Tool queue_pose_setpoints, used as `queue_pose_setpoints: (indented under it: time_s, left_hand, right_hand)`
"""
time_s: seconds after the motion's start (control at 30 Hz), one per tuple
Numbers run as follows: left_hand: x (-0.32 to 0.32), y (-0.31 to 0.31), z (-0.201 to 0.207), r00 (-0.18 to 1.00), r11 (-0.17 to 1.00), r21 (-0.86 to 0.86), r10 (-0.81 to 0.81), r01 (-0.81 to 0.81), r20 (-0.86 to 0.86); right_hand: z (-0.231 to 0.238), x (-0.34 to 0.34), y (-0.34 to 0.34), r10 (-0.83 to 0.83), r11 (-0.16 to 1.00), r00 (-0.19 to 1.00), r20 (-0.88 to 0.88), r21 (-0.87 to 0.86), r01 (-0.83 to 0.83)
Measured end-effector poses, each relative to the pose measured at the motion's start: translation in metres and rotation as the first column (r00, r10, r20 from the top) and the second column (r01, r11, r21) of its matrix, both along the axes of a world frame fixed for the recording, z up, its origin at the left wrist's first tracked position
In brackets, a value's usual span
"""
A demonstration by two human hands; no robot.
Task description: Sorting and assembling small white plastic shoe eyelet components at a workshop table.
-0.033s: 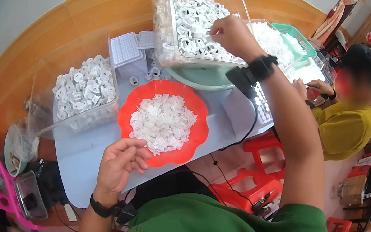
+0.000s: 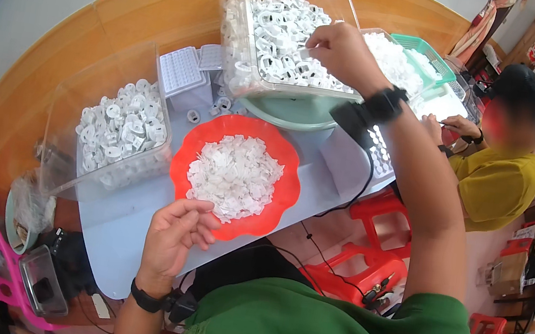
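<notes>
Before you, on the pale blue bench (image 2: 112, 234), lies the red scalloped plastic dish (image 2: 282, 193), holding white flat chips (image 2: 235, 172). To its left stands a clear rectangular plastic bin (image 2: 61, 182) of white ring-shaped parts (image 2: 126, 119); behind the dish, a second clear plastic bin (image 2: 303, 91), likewise filled, above a pale green round basin (image 2: 289, 115). A green plastic basket (image 2: 411, 40) lies farther right.

A small workshop in a homelike room: clear bins (image 2: 303, 91) of white parts (image 2: 277, 30) on the surface (image 2: 101, 239), plastic stools (image 2: 340, 281) beside it.
</notes>
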State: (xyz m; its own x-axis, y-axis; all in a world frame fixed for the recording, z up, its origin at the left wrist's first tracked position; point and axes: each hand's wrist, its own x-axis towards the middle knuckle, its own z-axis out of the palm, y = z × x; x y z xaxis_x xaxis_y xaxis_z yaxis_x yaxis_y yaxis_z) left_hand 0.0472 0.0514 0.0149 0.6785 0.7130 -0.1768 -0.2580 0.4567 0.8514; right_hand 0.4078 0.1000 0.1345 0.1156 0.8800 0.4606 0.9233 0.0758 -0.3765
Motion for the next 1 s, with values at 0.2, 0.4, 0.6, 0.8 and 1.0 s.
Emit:
queue_pose_setpoints:
  time_s: [0.2, 0.4, 0.6, 0.8, 1.0]
  left_hand:
    - [0.023, -0.018, 0.001, 0.991, 0.998, 0.003, -0.06, 0.06, 0.121]
    - [0.051, -0.044, 0.012, 0.899, 0.989, -0.097, -0.058, 0.11, 0.434]
    - [0.041, -0.043, -0.017, 0.934, 0.99, 0.055, -0.139, 0.128, 0.329]
    - [0.047, -0.052, -0.018, 0.963, 0.998, 0.032, -0.062, 0.056, 0.262]
    - [0.061, -0.059, -0.02, 0.974, 0.995, 0.066, -0.082, 0.07, 0.211]
  right_hand:
    - [-0.005, -0.084, -0.103, 0.229, 0.934, 0.966, -0.118, 0.308, -0.184]
    - [-0.08, -0.148, -0.156, 0.391, 0.841, 0.92, -0.029, 0.418, -0.344]
    - [-0.106, -0.157, -0.171, 0.437, 0.864, 0.845, -0.309, 0.403, -0.3]
    - [-0.108, -0.147, -0.183, 0.221, 0.975, 0.629, -0.746, 0.146, -0.168]
    - [-0.108, -0.143, -0.178, 0.219, 0.97, 0.58, -0.784, 0.112, -0.216]
